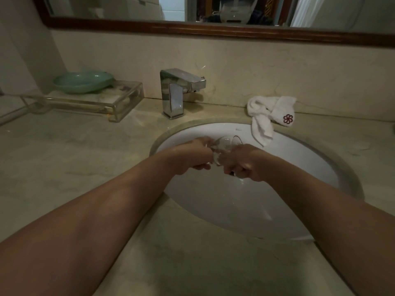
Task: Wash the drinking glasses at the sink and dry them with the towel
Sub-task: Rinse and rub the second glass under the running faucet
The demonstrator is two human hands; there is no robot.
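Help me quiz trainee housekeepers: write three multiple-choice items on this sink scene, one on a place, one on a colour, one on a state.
1. Where does the white towel lie?
A. On the counter right of the sink, one end hanging over its rim.
B. On the floor.
C. On a wall hook.

2. What colour is the dish on the clear tray?
A. Red.
B. Black.
C. Pale green.

3. How is the glass held?
A. It stands alone on the counter.
B. Both hands grip it over the sink.
C. It lies in the tray.

Key:
1 A, the towel's end drapes over the right rim.
2 C, the dish is mint-toned.
3 B, the left hand and right hand curl round the glass.
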